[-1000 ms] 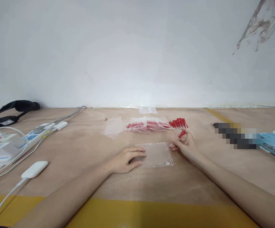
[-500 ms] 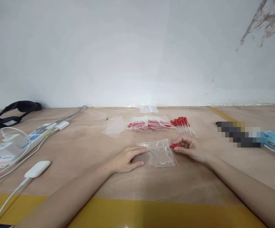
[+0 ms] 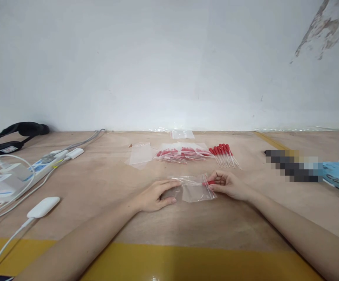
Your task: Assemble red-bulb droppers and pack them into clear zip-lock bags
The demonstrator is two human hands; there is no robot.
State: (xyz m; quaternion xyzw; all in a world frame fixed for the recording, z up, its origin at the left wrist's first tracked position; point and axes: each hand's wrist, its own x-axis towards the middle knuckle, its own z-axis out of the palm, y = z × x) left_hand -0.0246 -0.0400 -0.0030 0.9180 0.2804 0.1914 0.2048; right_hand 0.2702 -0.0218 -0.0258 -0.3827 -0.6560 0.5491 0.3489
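Note:
A clear zip bag [image 3: 195,193] lies flat on the table, its red-lined mouth facing right. My left hand [image 3: 157,196] rests on the bag's left end, fingers stretched out and thumb apart. Between the thumb and fingers of my right hand [image 3: 229,185] is a dropper with a red bulb [image 3: 210,183], lying level at the bag's mouth. Its bulb end shows; the thin tube pointing left is hard to make out through the plastic. Beyond my right hand, several red-bulbed droppers [image 3: 222,150] lie side by side, thin tubes towards me.
Filled bags of droppers [image 3: 177,153] overlap behind the work area, with flat bags [image 3: 140,154] to their left and another bag [image 3: 182,134] by the wall. A power strip [image 3: 37,171], a white charger [image 3: 43,207] and a black headset [image 3: 14,138] stand left; a blue packet [image 3: 338,178] lies right.
My right hand has moved a little left, bringing the red bulb to the bag's mouth. The bag's mouth has shifted slightly. My left hand stays on the bag.

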